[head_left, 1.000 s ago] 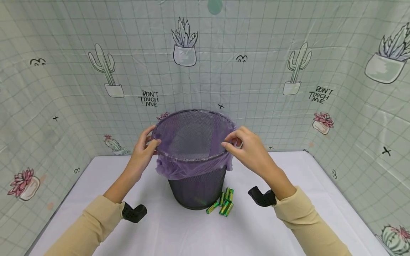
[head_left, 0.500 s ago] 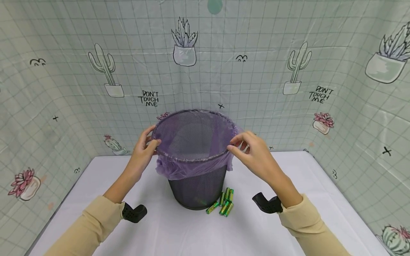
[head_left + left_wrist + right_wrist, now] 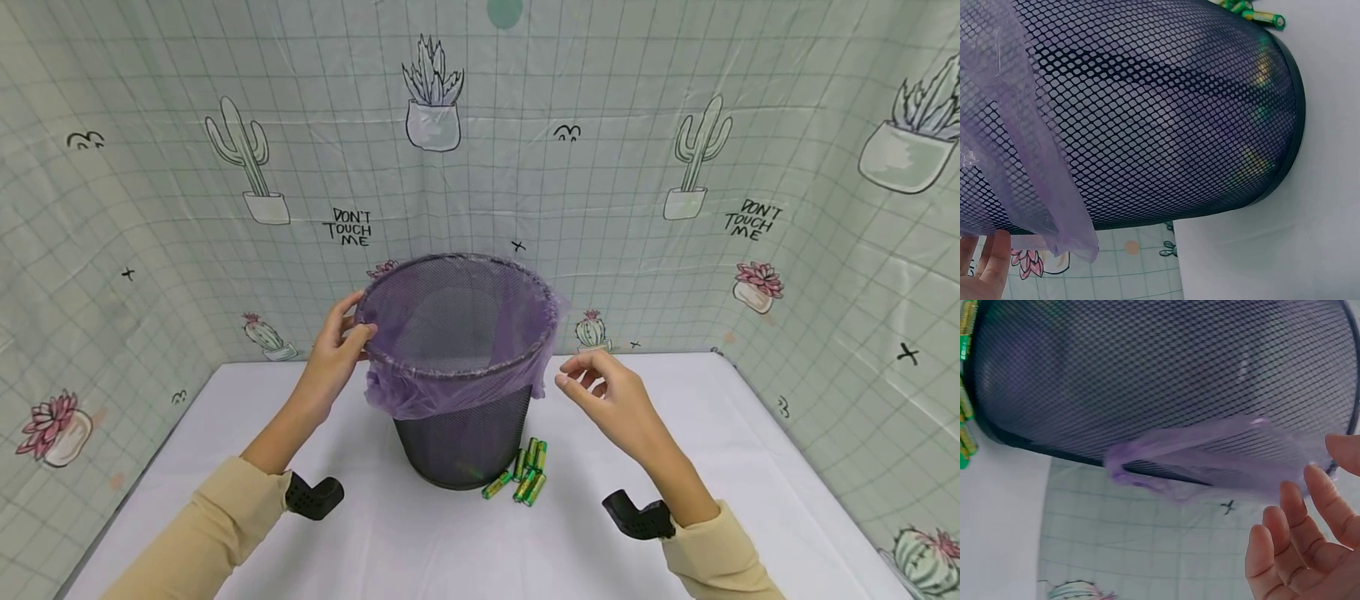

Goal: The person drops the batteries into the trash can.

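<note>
A black mesh wastebasket stands upright on the white table. Its mouth is lined with a thin purple trash bag, whose edge is folded down outside the rim. My left hand grips the rim at the left, thumb over the bag's edge and fingers outside. Off the right side of the rim, my right hand hangs with loosely bent fingers and holds nothing. In the right wrist view its fingertips appear beside the bag's loose fold. Green and yellow patches show through the mesh near the base in the left wrist view.
Several green and yellow batteries lie in a cluster by the wastebasket's base, at its front right. A grid-patterned cloth printed with cacti surrounds the table at the back and both sides.
My right hand has let go of the bag at the right rim and moved down and to the right. The left hand keeps its grip, and the wastebasket stays in place.
</note>
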A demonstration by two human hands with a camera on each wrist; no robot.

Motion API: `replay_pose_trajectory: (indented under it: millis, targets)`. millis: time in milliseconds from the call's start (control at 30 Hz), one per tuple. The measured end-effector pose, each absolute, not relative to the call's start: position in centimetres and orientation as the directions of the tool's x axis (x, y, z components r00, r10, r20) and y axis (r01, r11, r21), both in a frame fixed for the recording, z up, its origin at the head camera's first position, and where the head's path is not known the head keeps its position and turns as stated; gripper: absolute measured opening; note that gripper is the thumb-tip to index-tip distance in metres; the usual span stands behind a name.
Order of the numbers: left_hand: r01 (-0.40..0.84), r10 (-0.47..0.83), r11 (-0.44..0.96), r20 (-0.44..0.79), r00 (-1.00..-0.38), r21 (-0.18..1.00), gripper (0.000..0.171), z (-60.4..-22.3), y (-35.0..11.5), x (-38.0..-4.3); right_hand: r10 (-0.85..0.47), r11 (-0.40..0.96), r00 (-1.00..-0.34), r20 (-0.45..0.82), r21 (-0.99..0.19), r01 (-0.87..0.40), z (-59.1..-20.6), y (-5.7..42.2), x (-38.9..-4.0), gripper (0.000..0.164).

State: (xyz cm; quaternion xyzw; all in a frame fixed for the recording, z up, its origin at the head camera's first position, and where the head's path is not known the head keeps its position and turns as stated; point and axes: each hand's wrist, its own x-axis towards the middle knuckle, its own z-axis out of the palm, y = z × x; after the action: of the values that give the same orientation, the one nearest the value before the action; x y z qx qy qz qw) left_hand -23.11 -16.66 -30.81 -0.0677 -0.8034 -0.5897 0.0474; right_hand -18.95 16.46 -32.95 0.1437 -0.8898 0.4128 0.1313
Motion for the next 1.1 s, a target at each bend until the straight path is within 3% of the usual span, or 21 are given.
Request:
replay_pose_trajectory:
  millis: [567, 1100]
  targets:
    - [0.164, 0.049, 0.296, 0.156, -0.987, 0.941, 0.059, -30.9, -16.7, -23.2, 0.017, 0.525, -0.999, 0.045, -0.850, -0.029, -41.7, 16.4, -18.4, 0.024]
    - [0.154, 0.041, 0.300, 0.149, -0.988, 0.942, 0.059, -30.9, -16.6, -23.2, 0.006, 0.591, -0.998, -0.059, -0.805, 0.051, -47.6, 15.6, -18.7, 0.026]
